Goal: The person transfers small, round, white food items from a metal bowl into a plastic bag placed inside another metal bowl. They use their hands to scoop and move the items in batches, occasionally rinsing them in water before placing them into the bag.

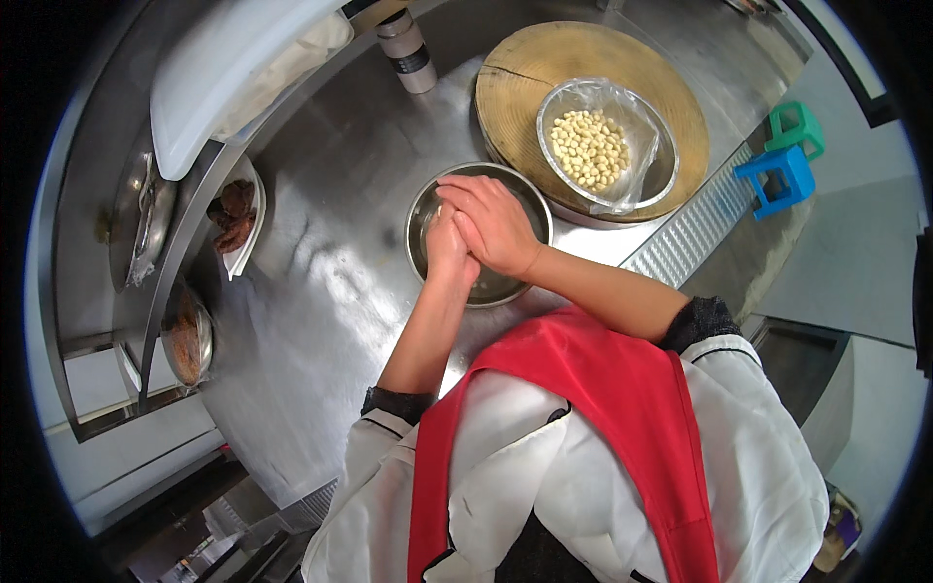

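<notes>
My left hand and my right hand are pressed together, the right cupped over the left. Whatever may lie between the palms is hidden. Both are above a round stainless steel bowl on the worktop, and they cover much of its inside. A few small pale bits show low in this bowl. Beyond it to the right, a second metal bowl rests on a round wooden chopping block. Inside a clear plastic bag lining that bowl are many small, pale yellow balls, perhaps of dough.
A lidded tumbler stands at the back of the steel worktop. Along the left, a metal shelf carries a white plastic tub. A dish of brown food lies beneath. Green and blue stools are at the right.
</notes>
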Motion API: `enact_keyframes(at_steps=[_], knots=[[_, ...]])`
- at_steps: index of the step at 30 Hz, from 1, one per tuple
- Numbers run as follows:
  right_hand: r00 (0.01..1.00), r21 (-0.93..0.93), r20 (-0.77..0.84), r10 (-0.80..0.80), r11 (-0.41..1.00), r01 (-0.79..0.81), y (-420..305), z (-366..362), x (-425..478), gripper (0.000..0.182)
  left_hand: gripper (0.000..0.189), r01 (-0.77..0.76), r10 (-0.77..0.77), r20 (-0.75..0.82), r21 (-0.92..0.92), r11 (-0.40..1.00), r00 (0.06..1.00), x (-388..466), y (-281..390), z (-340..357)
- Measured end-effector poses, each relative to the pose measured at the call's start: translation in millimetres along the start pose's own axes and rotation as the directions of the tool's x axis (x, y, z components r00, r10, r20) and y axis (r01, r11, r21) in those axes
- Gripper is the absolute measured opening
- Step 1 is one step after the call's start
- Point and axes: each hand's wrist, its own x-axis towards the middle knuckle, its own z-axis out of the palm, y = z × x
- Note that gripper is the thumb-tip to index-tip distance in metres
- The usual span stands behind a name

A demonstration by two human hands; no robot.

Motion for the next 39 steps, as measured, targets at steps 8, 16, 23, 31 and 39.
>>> enact_keyframes(at_steps=[8,16,23,31,39], knots=[[1.0,0.018,-0.01,0.009,1.0,-0.009,3.1,1.3,0.8,0.032,0.028,-0.024,0.023,0.033,0.032,0.999,0.999,5.0,-0.1,-1.7],[1.0,0.041,-0.009,0.026,0.999,-0.026,2.5,-0.3,-3.0,0.031,0.029,0.001,-0.001,0.038,0.016,1.0,0.999,2.6,-2.6,-0.4],[0.996,0.043,0.023,0.087,0.995,-0.088,8.4,5.3,-12.3,0.03,0.031,0.063,-0.063,-0.021,0.028,0.998,0.998,10.5,-11.7,-6.7],[0.993,0.056,-0.041,0.112,0.992,-0.11,14.6,-4.1,-9.9,0.027,0.034,0.102,-0.102,-0.006,0.054,0.993,0.995,7.3,-9.4,14.8],[0.985,-0.064,-0.137,0.101,0.992,-0.11,40.2,-87.9,24.7,0.026,0.031,0.119,-0.129,0.199,0.06,0.991,0.971,14.6,-9.9,114.6]])
